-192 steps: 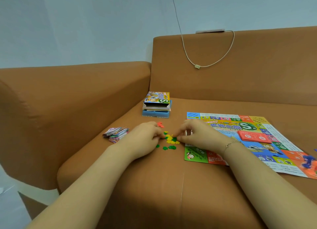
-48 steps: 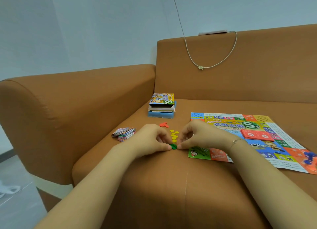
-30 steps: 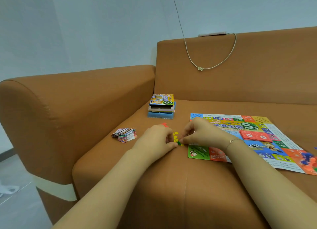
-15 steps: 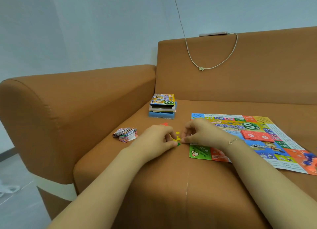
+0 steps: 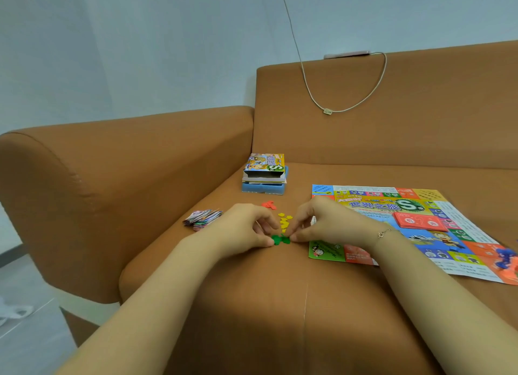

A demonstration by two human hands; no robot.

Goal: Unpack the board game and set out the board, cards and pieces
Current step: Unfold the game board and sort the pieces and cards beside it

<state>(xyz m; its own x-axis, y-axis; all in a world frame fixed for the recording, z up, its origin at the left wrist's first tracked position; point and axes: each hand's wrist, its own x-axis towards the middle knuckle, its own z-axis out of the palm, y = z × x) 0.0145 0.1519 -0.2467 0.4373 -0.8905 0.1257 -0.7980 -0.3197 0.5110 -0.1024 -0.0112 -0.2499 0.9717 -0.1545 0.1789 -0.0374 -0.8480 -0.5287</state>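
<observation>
Head view: on the brown fabric sofa seat [image 5: 280, 304], small flat green plastic pieces [image 5: 280, 239] lie between both hands, left hand [image 5: 241, 230] at nine o'clock, right hand [image 5: 326, 223] at three, each grip's curled fingertips touching them, equally near.

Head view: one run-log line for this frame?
step: sorting pieces | both hands: fingers at green pieces | yellow pieces: grouped | board: laid out
</observation>
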